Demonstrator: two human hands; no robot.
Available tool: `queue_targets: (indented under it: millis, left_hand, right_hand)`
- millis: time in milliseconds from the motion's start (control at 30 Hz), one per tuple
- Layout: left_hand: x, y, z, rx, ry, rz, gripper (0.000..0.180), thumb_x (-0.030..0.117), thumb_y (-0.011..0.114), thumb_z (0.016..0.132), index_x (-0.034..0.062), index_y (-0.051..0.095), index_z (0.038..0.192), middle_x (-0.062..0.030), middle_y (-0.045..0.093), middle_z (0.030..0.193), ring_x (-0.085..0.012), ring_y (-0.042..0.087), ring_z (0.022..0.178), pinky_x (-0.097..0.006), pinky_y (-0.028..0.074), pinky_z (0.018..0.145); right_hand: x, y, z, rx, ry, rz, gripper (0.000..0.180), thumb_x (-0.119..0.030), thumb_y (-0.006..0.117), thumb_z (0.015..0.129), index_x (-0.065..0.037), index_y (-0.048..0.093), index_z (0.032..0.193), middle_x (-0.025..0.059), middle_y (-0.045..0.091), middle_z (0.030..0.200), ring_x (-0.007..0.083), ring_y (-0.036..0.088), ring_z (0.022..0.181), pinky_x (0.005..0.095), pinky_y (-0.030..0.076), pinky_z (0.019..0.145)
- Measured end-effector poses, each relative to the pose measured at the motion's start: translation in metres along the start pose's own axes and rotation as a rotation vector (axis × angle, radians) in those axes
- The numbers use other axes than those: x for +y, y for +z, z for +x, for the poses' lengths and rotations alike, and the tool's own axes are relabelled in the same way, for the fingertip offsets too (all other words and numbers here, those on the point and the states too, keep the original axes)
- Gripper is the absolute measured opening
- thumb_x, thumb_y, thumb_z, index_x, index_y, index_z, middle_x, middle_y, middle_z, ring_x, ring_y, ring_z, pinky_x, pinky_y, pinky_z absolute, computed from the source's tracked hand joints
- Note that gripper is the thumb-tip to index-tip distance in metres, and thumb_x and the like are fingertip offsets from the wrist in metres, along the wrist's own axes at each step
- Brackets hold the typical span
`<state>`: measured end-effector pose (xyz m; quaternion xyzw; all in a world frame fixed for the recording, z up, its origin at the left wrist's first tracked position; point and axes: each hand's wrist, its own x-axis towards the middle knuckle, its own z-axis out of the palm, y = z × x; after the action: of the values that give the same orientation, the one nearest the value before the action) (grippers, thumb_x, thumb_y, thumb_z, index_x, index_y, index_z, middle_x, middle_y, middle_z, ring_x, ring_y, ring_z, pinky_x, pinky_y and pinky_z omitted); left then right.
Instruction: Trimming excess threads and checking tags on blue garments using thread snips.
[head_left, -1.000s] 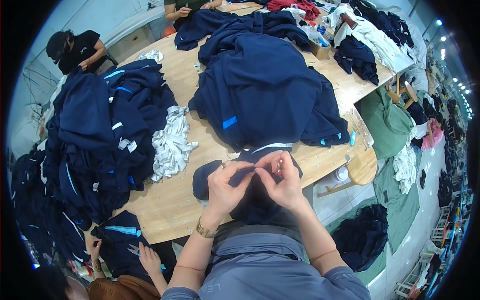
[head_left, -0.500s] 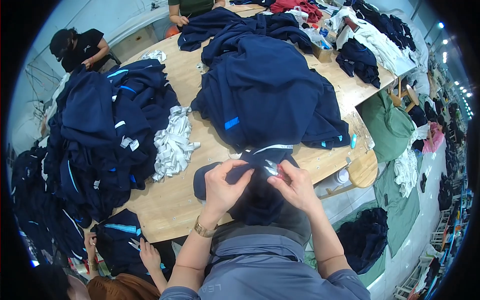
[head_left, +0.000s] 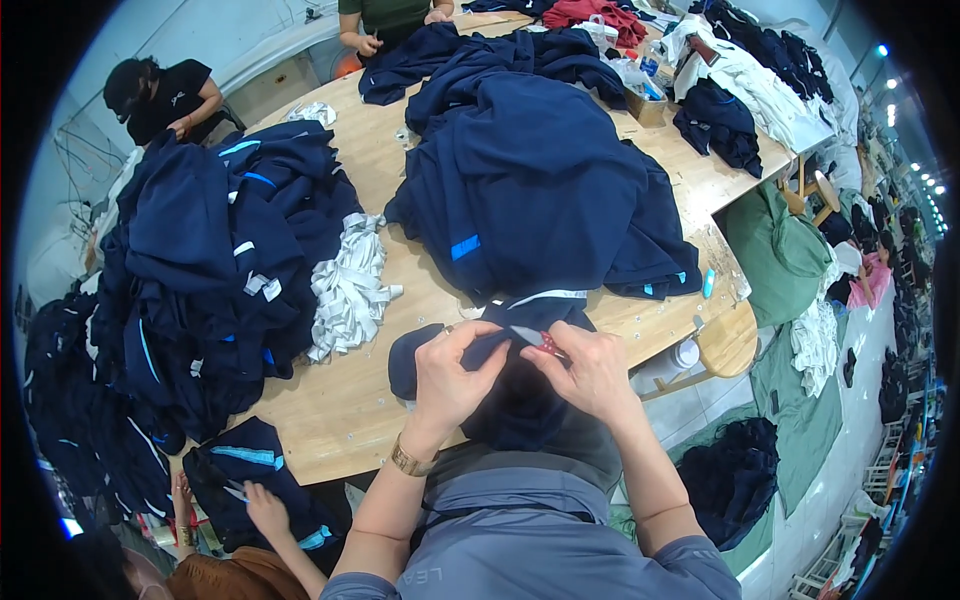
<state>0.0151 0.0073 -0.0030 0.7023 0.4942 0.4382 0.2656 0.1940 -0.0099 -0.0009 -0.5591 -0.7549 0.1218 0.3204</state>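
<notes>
1. Garment (head_left: 515, 405), navy, at near edge of the wooden table (head_left: 340, 420); we see left hand (head_left: 450, 380) pinching it, thumb to fingers
2. Right hand (head_left: 590, 370) grips red-handled snips (head_left: 530, 337), pointed end by that pinch; touching, we can't tell
3. Further up left, white strips (head_left: 350, 290)
4. Straight beyond, bigger navy garment heap (head_left: 540, 190)
5. Far end, co-worker in green top (head_left: 395, 15)

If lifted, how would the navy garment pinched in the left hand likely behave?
The navy garment would probably hang floppy: it drapes in soft folds off the table. It seems unlikely to roll, lying slack. The fingertip pinch of the left hand suggests fairly thin cloth.
</notes>
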Motion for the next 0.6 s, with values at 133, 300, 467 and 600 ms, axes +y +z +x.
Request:
queue_targets:
  millis: [133, 300, 467, 600]
  left_hand:
    - [0.000, -0.001, 0.001, 0.001, -0.010, 0.007, 0.016, 0.007, 0.071, 0.070, 0.0035, 0.065, 0.084, -0.0103, 0.066, 0.079, -0.0230, 0.063, 0.067, -0.029, 0.048, 0.061]
    - [0.002, 0.000, 0.002, 0.002, -0.034, -0.008, 0.016, 0.008, 0.071, 0.070, 0.0034, 0.065, 0.084, -0.0101, 0.067, 0.079, -0.0229, 0.063, 0.068, -0.029, 0.048, 0.062]
    - [0.001, 0.001, 0.001, 0.006, -0.025, -0.019, 0.016, 0.007, 0.071, 0.070, 0.0027, 0.065, 0.085, -0.0106, 0.067, 0.080, -0.0231, 0.064, 0.069, -0.029, 0.048, 0.063]
    - [0.000, 0.001, 0.001, -0.014, -0.011, -0.003, 0.018, 0.007, 0.071, 0.070, 0.0023, 0.065, 0.086, -0.0110, 0.067, 0.081, -0.0233, 0.064, 0.070, -0.029, 0.048, 0.063]
  right_hand:
    - [0.004, -0.001, -0.002, 0.062, 0.034, 0.025, 0.034, -0.032, 0.068, 0.078, -0.006, 0.050, 0.067, 0.0100, 0.052, 0.055, 0.0279, 0.055, 0.050, 0.0345, 0.041, 0.047]
    - [0.009, 0.002, -0.005, 0.042, -0.035, -0.073, 0.034, -0.034, 0.069, 0.076, -0.006, 0.052, 0.068, 0.0101, 0.053, 0.057, 0.0280, 0.056, 0.051, 0.0345, 0.042, 0.048]
    - [0.012, 0.009, -0.004, 0.123, -0.107, -0.102, 0.040, -0.044, 0.068, 0.075, -0.010, 0.050, 0.066, 0.0049, 0.052, 0.053, 0.0224, 0.053, 0.045, 0.0314, 0.039, 0.045]
    - [0.005, 0.004, -0.001, 0.051, -0.069, -0.089, 0.033, -0.034, 0.070, 0.074, -0.006, 0.054, 0.071, 0.0088, 0.053, 0.057, 0.0272, 0.056, 0.051, 0.0337, 0.042, 0.048]
